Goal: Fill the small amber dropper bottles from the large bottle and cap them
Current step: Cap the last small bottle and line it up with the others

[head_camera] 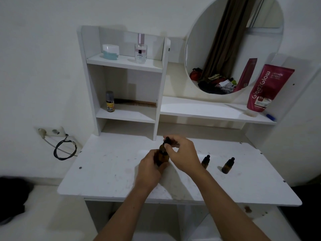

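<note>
Left hand (149, 166) wraps the large amber bottle (162, 156) upright on the desk (107, 169) to steady it while right hand (184, 153) fingers (169, 149) pinch its black dropper cap (167, 140); two small capped bottles (205, 161) (227, 165) wait just beside, right

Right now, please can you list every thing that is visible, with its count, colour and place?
large bottle: 1, amber, black top, held above desk
small dropper bottles: 2, amber, black caps, desk right of hands
desk: 1, white
jar: 1, white and teal, top shelf
perfume bottle: 1, clear, pink cap, top shelf
small can: 1, yellow, grey cap, middle shelf
comb: 1, brown, middle shelf
tube: 1, red, ledge by mirror
mirror: 1, round, wall
socket: 1, white, left wall
left hand: grips bottle body
right hand: pinches bottle top
</note>
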